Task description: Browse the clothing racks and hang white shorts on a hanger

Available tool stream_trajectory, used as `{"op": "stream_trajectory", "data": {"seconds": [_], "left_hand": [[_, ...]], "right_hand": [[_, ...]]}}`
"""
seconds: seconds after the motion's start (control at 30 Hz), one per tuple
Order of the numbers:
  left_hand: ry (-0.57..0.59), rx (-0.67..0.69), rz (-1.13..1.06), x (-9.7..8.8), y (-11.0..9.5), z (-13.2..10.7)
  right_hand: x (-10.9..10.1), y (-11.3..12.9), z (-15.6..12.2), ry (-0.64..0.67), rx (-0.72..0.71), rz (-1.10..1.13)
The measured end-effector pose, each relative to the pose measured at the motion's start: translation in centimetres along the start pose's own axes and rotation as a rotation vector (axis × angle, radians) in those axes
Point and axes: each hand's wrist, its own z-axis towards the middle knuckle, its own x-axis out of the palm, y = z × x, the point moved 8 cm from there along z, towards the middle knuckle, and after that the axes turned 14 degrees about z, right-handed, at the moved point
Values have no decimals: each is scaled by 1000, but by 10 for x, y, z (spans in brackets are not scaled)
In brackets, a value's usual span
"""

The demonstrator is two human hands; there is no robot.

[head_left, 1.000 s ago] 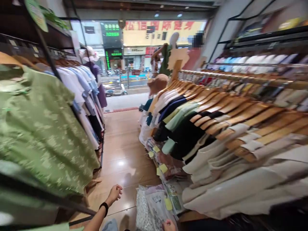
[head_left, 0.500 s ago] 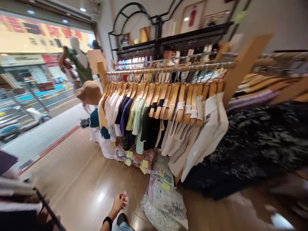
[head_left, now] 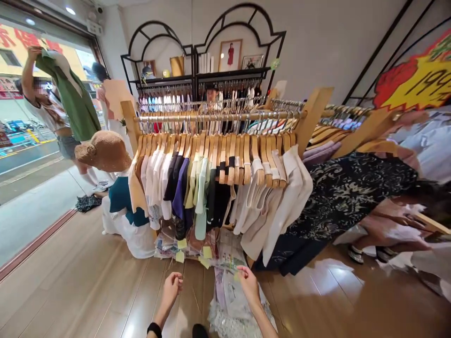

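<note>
My right hand (head_left: 248, 284) is low in the view, its fingertips at the top of a pile of clear plastic-wrapped garment packs (head_left: 229, 296) on the floor. A yellow sticky note (head_left: 237, 276) lies close to those fingers, and I cannot tell if they grip anything. My left hand (head_left: 171, 289) hangs above the bare wooden floor (head_left: 116, 300) to the left of the pile, fingers curled, holding nothing. It wears a black wristband (head_left: 154, 329). Behind both hands stands a rail of garments on wooden hangers (head_left: 218, 117).
A mannequin in a straw hat (head_left: 104, 151) stands left of the rail. A person (head_left: 45, 94) by the window lifts a green garment. Another person (head_left: 398, 220) crouches at right, near a black patterned garment (head_left: 345, 197). Someone (head_left: 211, 96) stands behind the rail.
My view has swung right and up, from the street window toward the back wall. My right hand has come back into view above the packs, and my left hand has stayed low.
</note>
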Motion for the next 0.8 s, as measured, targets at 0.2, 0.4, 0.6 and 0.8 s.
{"op": "stream_trajectory", "data": {"seconds": [0.2,0.4,0.6,0.8], "left_hand": [[-206,659,243,-26,-225,-20],[-627,1116,672,-31,-410,-42],[-529,1334,1277,0,-477,7],[-321,1483,1271,-6,-460,29]], "right_hand": [[-1,273,44,-23,-727,160],[48,428,83,-33,-1088,-216],[107,443,115,30,-1084,-710],[110,420,116,-23,-1207,-887]]}}
